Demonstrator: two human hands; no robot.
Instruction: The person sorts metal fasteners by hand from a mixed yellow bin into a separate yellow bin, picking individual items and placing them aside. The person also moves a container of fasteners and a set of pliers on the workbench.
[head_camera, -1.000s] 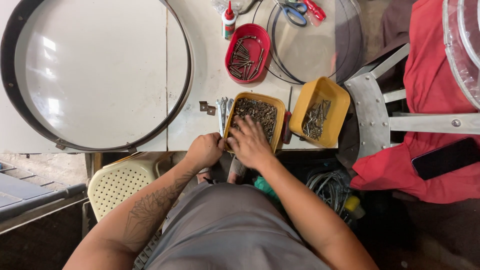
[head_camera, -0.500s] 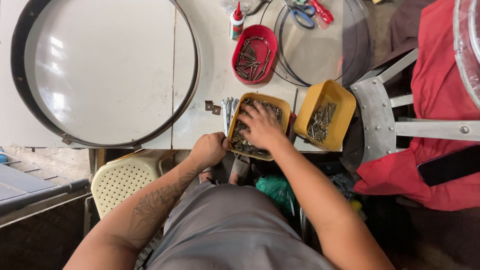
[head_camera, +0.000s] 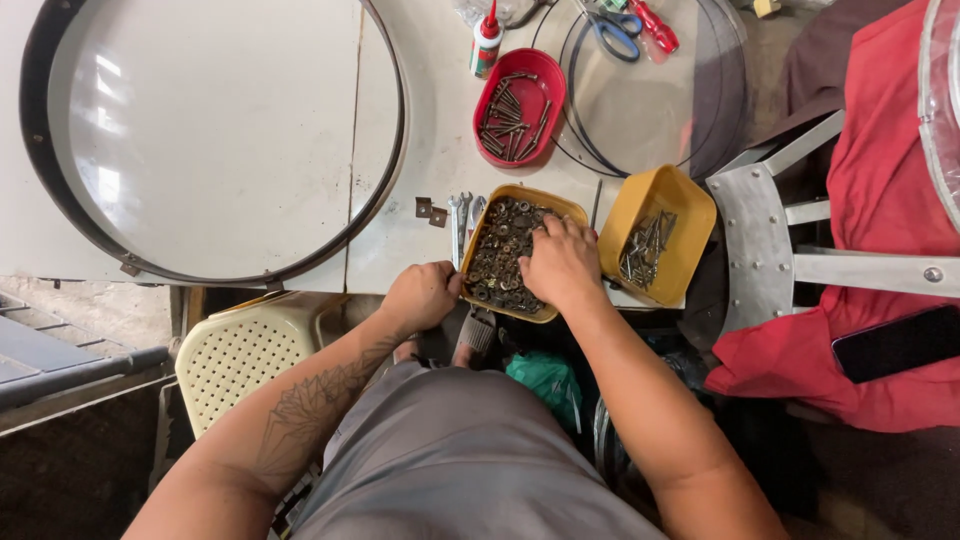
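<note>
A yellow tray (head_camera: 478, 228) full of brownish nuts and washers sits at the near edge of the white table (head_camera: 430, 150). My right hand (head_camera: 562, 262) lies over the tray's right half, fingers spread, tips pressed into the pile. My left hand (head_camera: 422, 296) is curled into a fist at the table's edge and touches the tray's near left corner. I see nothing inside it. A second yellow tray (head_camera: 680, 205) with screws stands just right of my right hand. A red tray (head_camera: 545, 75) of screws lies farther back.
A large round black-rimmed panel (head_camera: 200, 130) covers the table's left. A glue bottle (head_camera: 486, 42), blue scissors (head_camera: 615, 30), flat wrenches (head_camera: 462, 212) and two small brackets (head_camera: 430, 210) lie nearby. There is a cream plastic stool (head_camera: 240, 350) at lower left, and a metal frame (head_camera: 770, 240), red cloth (head_camera: 880, 200) and phone (head_camera: 895, 342) at right.
My right hand has slid from the tray's near edge to its right half and rakes through the nuts. My left fist stays at the tray's corner.
</note>
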